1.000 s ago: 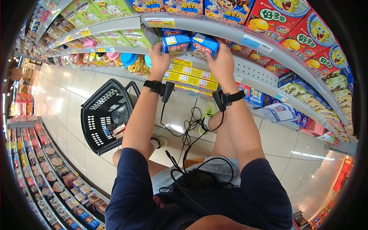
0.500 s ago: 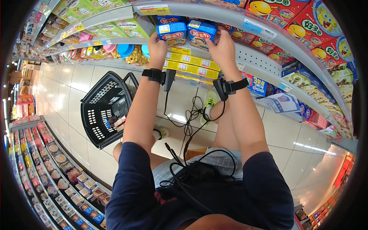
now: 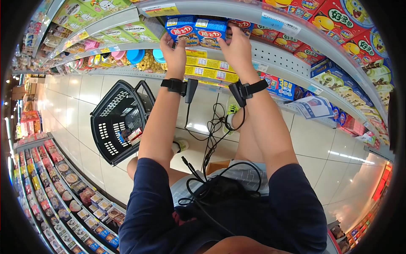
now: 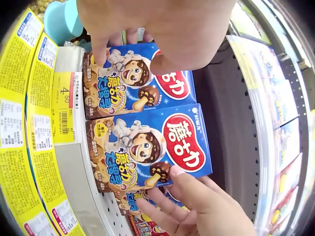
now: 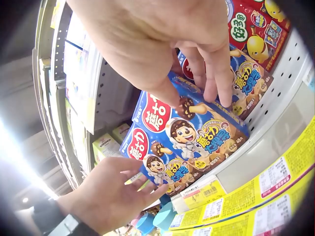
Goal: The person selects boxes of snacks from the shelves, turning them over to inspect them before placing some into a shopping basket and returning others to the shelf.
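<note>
Two blue boxes of mushroom-shaped chocolate biscuits stand upright side by side at the front of a shelf: a left biscuit box (image 3: 182,32) and a right biscuit box (image 3: 210,28). My left hand (image 3: 174,55) holds the left box at its outer edge, thumb across the front, as the left wrist view shows. On the right box, my right hand (image 3: 239,47) has its thumb on the front and its fingers (image 5: 216,81) along the outer side, beside another blue box (image 5: 248,78) of the same kind.
Green boxes (image 3: 146,31) stand left of the blue ones, red boxes (image 3: 311,53) to the right. A shelf edge (image 3: 203,10) runs just above. Yellow packs (image 3: 211,70) lie below. A black basket (image 3: 120,122) stands on the floor; cables (image 3: 207,139) hang between my arms.
Both boxes have moved further into the shelf and come together, now more upright with fronts facing me. My hands went with them, and the right hand shifted slightly left.
</note>
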`<action>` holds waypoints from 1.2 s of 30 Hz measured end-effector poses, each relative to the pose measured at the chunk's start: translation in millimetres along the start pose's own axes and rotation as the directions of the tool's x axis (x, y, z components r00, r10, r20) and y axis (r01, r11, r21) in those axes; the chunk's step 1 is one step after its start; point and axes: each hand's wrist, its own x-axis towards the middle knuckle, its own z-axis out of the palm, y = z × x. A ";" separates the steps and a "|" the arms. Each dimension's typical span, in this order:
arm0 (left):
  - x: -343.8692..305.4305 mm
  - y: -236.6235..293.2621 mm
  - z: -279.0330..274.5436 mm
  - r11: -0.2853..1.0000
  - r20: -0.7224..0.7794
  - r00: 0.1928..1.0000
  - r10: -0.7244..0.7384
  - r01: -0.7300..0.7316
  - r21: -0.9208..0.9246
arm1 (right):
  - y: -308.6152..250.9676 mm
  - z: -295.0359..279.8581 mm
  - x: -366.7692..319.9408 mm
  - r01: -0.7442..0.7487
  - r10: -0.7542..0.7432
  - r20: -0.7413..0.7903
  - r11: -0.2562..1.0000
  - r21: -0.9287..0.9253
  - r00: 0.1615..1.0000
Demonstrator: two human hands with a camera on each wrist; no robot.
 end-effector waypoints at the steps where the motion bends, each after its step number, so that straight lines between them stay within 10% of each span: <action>1: -0.4 -0.5 0.8 0.999 -0.010 1.000 0.021 -0.021 0.033 | -1.1 0.4 -0.1 -0.011 0.011 0.005 1.000 0.007 1.000; 5: -5.6 5.4 5.9 0.999 0.001 1.000 0.020 -0.020 -0.043 | -5.3 -2.1 -1.1 -0.047 0.046 0.027 0.999 0.009 0.999; 10: -20.9 29.5 14.1 0.922 -0.081 0.992 0.091 -0.053 0.384 | -1.9 -7.3 1.1 -0.085 0.085 0.006 0.996 -0.018 0.996; 13: -16.8 11.5 11.1 0.985 -0.021 0.997 0.079 -0.075 0.158 | -1.9 -9.3 1.0 -0.076 0.075 -0.004 0.995 -0.061 0.997; 36: -31.4 10.7 -7.8 0.987 0.023 0.998 0.057 -0.060 0.151 | 3.8 9.1 -0.6 -0.006 0.006 -0.003 1.000 0.009 1.000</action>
